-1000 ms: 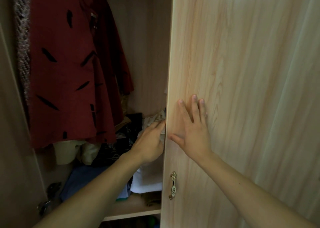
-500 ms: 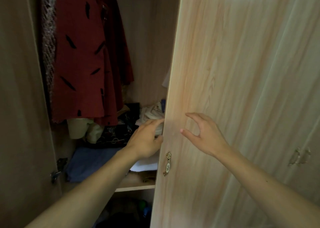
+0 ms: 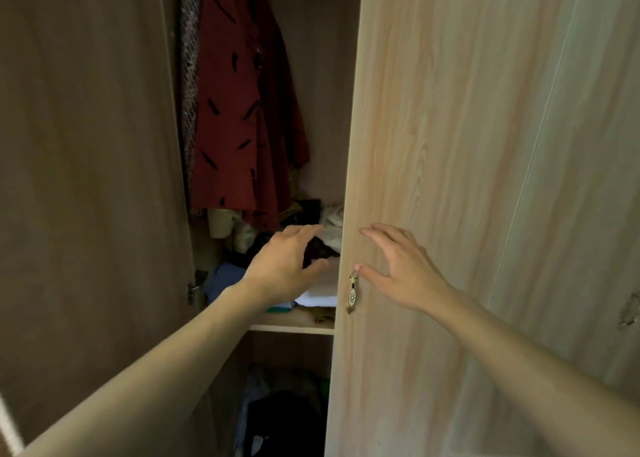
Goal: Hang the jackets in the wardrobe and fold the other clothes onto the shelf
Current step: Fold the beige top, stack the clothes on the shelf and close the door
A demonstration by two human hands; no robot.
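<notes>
A tall light wooden wardrobe door (image 3: 450, 144) is seen on the right, partly open, with a small gold and white handle (image 3: 352, 293) near its left edge. A darker wooden door (image 3: 86, 144) is seen on the left, swung open. Between the two doors the inside of the wardrobe is shown.

A dark red jacket with black marks (image 3: 239, 117) is hung high at the far side of the wardrobe. Just left of it a grey knitted garment (image 3: 189, 75) is hung. Below them, a messy pile of clothes (image 3: 311, 234) is kept on a pale wooden shelf (image 3: 294, 326). White, blue and black cloth can be made out in the pile. More dark clothes (image 3: 280, 418) are seen under the shelf, low and near.

The left hand (image 3: 287, 266) is held in the gap in front of the pile, with fingers spread wide and nothing held. The right hand (image 3: 401, 269) is held in front of the light door, just right of the handle. Its fingers are spread loosely and nothing is held. Whether the door is touched cannot be told.
</notes>
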